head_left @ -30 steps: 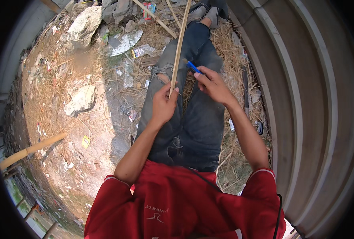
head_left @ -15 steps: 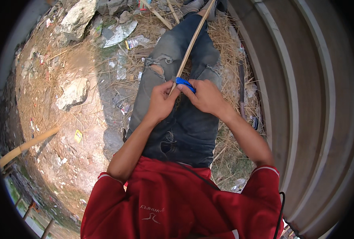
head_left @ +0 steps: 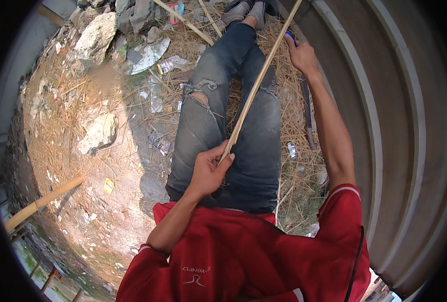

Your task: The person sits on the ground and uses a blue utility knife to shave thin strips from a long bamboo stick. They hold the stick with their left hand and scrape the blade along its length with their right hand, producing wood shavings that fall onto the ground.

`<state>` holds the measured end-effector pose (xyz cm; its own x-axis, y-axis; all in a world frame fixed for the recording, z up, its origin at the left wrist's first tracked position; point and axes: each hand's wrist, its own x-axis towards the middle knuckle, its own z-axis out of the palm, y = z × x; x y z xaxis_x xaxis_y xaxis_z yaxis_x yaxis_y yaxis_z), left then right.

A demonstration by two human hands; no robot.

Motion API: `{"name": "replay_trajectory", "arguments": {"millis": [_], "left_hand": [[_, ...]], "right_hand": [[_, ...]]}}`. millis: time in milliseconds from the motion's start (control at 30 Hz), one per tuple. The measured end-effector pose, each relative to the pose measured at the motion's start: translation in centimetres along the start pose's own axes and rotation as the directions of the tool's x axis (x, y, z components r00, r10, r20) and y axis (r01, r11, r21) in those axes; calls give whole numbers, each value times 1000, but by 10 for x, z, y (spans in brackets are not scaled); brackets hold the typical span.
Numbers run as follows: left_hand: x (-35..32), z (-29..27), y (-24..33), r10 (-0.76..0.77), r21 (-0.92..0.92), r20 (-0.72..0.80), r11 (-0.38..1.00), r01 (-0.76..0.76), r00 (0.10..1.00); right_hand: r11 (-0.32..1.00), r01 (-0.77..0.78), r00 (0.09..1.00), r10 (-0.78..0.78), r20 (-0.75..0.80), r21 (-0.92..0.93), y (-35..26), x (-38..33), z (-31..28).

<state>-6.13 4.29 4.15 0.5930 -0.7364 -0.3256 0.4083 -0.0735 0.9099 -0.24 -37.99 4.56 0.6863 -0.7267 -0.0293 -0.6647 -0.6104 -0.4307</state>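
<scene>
A long, thin bamboo stick [head_left: 259, 80] runs slantwise over my legs, from my lap up to the top edge. My left hand [head_left: 208, 170] pinches its near end between thumb and fingers. Far out along the stick, on its right side, my right hand [head_left: 303, 58] is closed around a blue utility knife [head_left: 290, 37]. Only a bit of the blue handle shows past the fingers, close to the stick. The blade cannot be made out. Beneath lie my outstretched legs in torn jeans [head_left: 256, 128], feet crossed at the top.
A ribbed metal wall [head_left: 394, 126] rises close on my right. Dry straw and litter cover the ground. Pale rocks [head_left: 98, 133] lie to the left, beside a bamboo pole [head_left: 45, 202]. A dark rod [head_left: 306, 110] rests between my right leg and the wall.
My right hand has moved away from my left, up and outward along the stick with the knife. My left hand has come nearer to my lap, still on the stick, which now tilts further right.
</scene>
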Motion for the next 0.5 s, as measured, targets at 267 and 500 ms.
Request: {"name": "replay_trajectory", "arguments": {"millis": [267,500], "left_hand": [[14,-7,12,-36,-258,-78,966,14,996],[42,-24,18,-105,-362,-134,931,50,985]], "right_hand": [[943,56,974,-123,189,327,-12,-35,-33],[855,403,796,-503,336,325,-78,-141,-7]]}}
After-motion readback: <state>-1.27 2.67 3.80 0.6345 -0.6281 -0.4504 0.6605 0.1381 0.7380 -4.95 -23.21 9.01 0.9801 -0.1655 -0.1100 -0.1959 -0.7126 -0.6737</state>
